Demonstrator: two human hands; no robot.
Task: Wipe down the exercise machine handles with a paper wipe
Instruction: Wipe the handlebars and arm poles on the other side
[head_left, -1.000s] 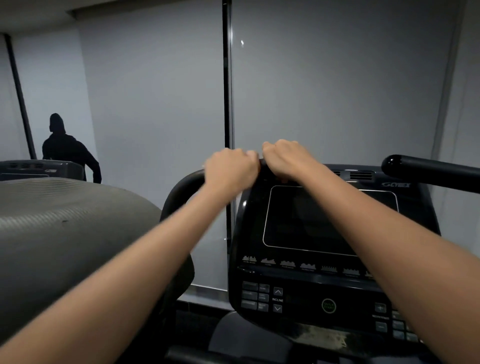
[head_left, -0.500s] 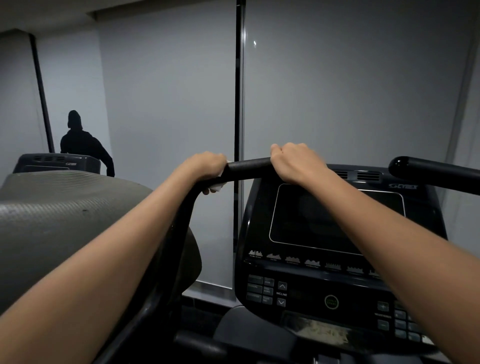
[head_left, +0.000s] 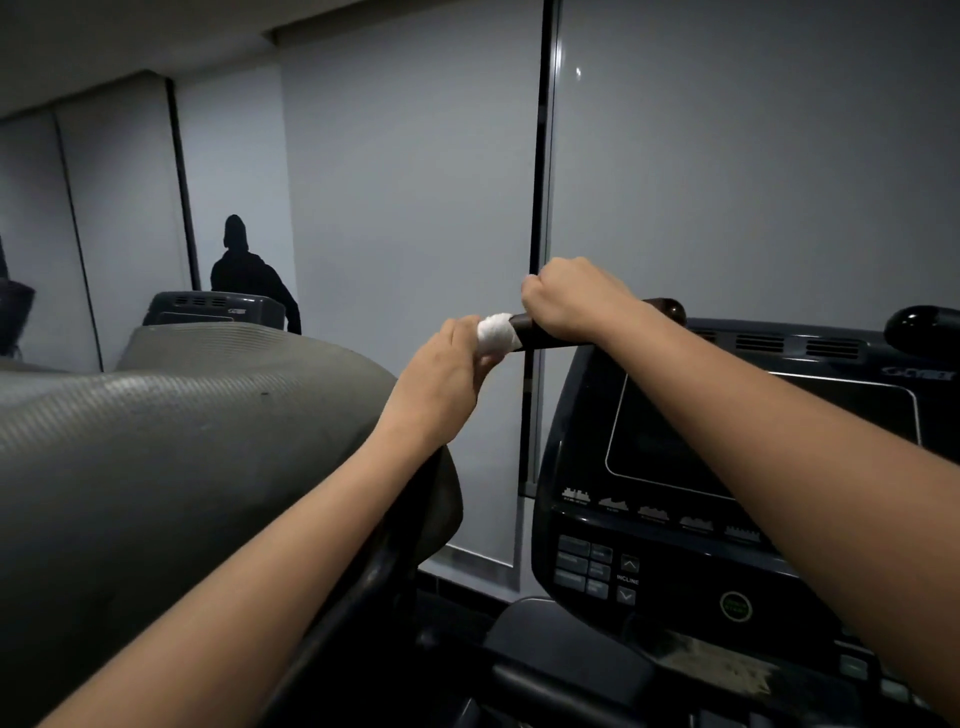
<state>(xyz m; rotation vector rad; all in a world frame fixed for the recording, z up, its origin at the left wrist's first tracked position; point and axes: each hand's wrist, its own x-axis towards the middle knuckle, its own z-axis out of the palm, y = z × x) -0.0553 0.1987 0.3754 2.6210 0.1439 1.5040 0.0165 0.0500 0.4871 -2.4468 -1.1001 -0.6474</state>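
A black curved handle (head_left: 540, 339) of the exercise machine runs across the middle of the head view. My left hand (head_left: 447, 374) grips it through a white paper wipe (head_left: 497, 332) wrapped around the bar. Just to the right, my right hand (head_left: 569, 304) is closed bare on the same handle, almost touching the wipe. The handle's rounded end (head_left: 670, 309) shows past my right wrist. A second black handle (head_left: 922, 322) pokes in at the far right.
The machine's dark console (head_left: 675, 467) with screen and buttons sits below my right arm. A grey ribbed cover (head_left: 156, 441) fills the left. Another person (head_left: 244, 265) stands at a machine far left. Grey blinds close off the wall ahead.
My left hand slid left down the handle, then came back right and up beside my right hand; the white wipe now shows. The view has swung to the left.
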